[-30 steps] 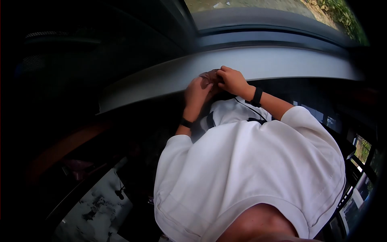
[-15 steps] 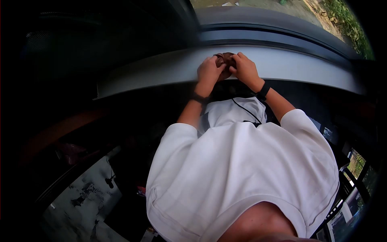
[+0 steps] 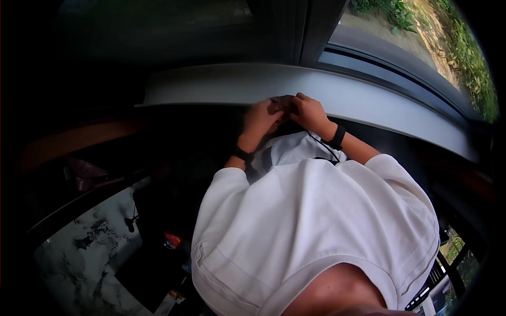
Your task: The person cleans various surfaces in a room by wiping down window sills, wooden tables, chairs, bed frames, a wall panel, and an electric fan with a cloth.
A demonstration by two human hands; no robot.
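Observation:
Between my two hands is a crumpled brown cloth-like item, near the front edge of a pale sill. My left hand grips its left side with bent fingers. On the other side, my right hand pinches it with thumb and fingers. Both wrists carry black bands. Much of the item is hidden behind the fingers, and its exact kind cannot be made out. White fabric and a black cord lie just below my hands.
Beyond the sill is a dark window frame with plants and ground outside. At lower left stands a marbled surface, with a pink object behind it. A small red item lies near my left side.
The view has turned, so the window frame sits further right. My hands and the brown item have come back from over the sill to its near edge, closer to my body.

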